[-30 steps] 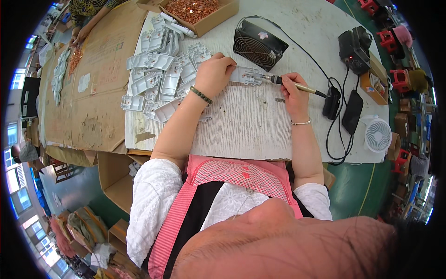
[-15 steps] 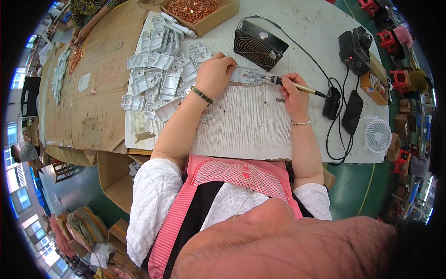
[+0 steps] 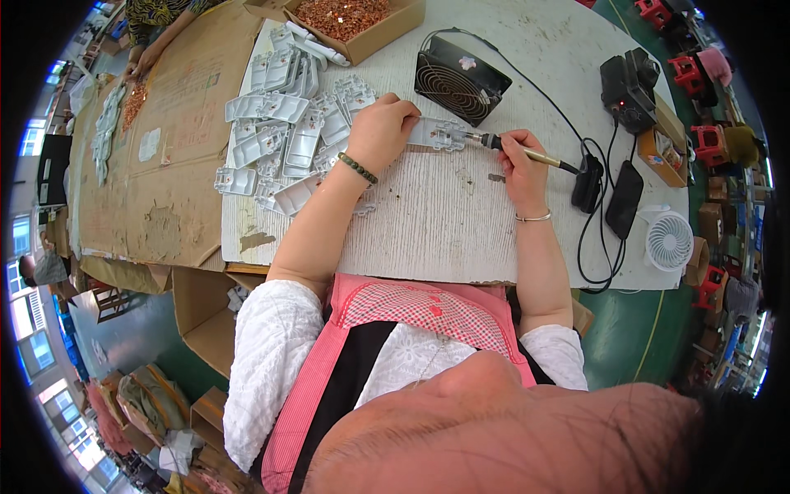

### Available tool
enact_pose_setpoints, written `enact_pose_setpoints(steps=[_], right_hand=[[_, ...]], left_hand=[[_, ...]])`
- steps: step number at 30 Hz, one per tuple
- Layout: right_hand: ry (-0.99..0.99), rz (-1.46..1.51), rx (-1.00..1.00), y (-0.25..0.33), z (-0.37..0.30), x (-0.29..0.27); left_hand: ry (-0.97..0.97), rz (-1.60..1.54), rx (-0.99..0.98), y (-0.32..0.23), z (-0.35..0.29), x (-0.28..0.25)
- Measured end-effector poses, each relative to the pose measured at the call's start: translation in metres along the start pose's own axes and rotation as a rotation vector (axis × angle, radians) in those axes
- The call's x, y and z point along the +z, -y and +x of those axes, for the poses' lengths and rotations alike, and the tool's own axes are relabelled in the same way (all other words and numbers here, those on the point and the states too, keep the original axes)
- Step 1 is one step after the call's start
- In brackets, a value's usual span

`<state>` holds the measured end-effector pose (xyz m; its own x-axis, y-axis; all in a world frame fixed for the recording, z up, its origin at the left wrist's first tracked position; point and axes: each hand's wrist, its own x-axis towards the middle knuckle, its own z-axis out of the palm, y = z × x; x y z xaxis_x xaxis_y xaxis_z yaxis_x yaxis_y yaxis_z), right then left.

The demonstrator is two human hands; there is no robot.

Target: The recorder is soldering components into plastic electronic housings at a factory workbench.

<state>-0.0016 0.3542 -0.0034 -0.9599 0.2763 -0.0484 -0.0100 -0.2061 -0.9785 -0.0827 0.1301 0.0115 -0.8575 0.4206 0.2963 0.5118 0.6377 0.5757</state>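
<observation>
A broad, white table with a rough, wood-grained top is carrying everything here, its surface showing scuffs and brown bare patches. To the left of the black, square-bodied fan with a round wire grille, a loose heap of pale grey plastic casings is lying, shallow, rectangular and divided into smooth-walled troughs. Beyond the fan, to its left, an open brown cardboard box is holding a mass of small copper-coloured pieces, glinting in places. Just in front of the fan, the left hand is steadying one pale grey plastic casing with a notched right end, its fingers pinched on the left end. Front-right of the fan, the right hand is gripping a slender, pen-like soldering iron with a gold-and-black handle, its fingers closed around the shaft. The step in hand seems to be soldering at the notched end, where the thin metal tip is pointing; actual contact is too small to tell. The next move is probably calling for a still casing and fine control of the tip.
</observation>
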Motion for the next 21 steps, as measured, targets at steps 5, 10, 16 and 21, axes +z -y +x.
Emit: enact_pose_setpoints(steps=[5,10,16,21], right_hand=[[0.021,-0.025,-0.013,-0.0005,0.0002,-0.0006],[0.019,-0.013,-0.006,-0.0019,0.0006,-0.0021],[0.066,-0.046,-0.002,0.0007,-0.0013,0.0000],[0.050,-0.067,0.015,-0.0026,0.0008,-0.0033]], left_hand=[[-0.001,-0.004,-0.006,-0.0007,0.0004,-0.0007],[0.005,-0.003,-0.009,0.0007,0.0002,0.0006],[0.056,0.001,-0.028,-0.0029,0.0004,-0.0030],[0.060,0.001,-0.036,-0.0030,0.0012,-0.0026]])
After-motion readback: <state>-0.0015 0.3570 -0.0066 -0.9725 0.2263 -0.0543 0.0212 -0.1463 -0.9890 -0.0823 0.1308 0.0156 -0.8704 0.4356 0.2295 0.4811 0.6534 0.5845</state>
